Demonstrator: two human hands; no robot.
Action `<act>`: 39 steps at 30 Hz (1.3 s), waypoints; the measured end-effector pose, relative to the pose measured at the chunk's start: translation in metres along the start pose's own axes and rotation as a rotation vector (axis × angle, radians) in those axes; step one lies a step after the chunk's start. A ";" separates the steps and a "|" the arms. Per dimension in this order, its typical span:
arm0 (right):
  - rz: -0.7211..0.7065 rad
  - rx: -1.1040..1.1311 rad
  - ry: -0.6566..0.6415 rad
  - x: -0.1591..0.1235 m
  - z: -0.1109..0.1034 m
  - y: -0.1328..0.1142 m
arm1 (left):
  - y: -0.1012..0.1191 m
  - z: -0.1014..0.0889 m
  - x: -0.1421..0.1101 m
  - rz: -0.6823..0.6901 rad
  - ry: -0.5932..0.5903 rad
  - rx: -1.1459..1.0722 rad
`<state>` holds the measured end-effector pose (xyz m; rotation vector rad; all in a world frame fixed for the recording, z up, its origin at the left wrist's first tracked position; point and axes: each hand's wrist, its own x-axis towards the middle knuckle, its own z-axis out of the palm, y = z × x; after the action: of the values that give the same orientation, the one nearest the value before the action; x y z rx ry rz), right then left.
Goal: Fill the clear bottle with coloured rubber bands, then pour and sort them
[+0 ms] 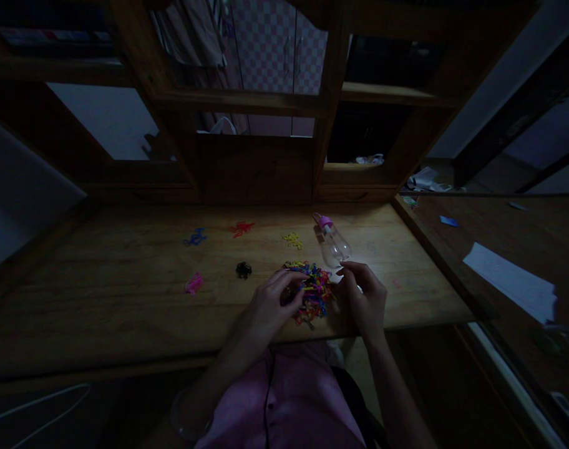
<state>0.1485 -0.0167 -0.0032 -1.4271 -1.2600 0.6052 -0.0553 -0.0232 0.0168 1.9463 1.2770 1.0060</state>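
Note:
A pile of mixed small coloured loops (318, 288), which look like rubber bands, lies near the desk's front edge. My left hand (277, 296) curves over the pile's left side, its thumb and forefinger tips apart at the loops. To the right of the pile, my right hand (365, 293) is closed in a pinch; whatever is between its fingertips is too small and dark to name. Just beyond those fingers lies a clear bulb-shaped bottle (337, 242) with a pink cap (325, 221), tilted on its side.
Small single-colour heaps lie on the wooden desk (125, 280): blue (195, 237), red (241, 229), yellow (292, 240), black (243, 269) and pink (194, 284). A wooden shelf frame (256, 165) rises behind. White papers (511, 280) lie on the right-hand surface.

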 end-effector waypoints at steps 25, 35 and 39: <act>-0.258 0.012 -0.407 -0.013 0.006 -0.038 | -0.007 -0.013 -0.003 -0.224 -0.047 -0.470; -0.331 0.067 -0.521 -0.014 0.016 -0.039 | -0.006 -0.016 -0.005 -0.190 -0.003 -0.400; -0.301 0.048 -0.465 -0.016 0.016 -0.033 | -0.007 -0.015 -0.005 -0.225 -0.004 -0.438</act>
<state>0.1181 -0.0302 0.0184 -1.0567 -1.7728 0.7787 -0.0725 -0.0245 0.0174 1.4397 1.1293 1.0600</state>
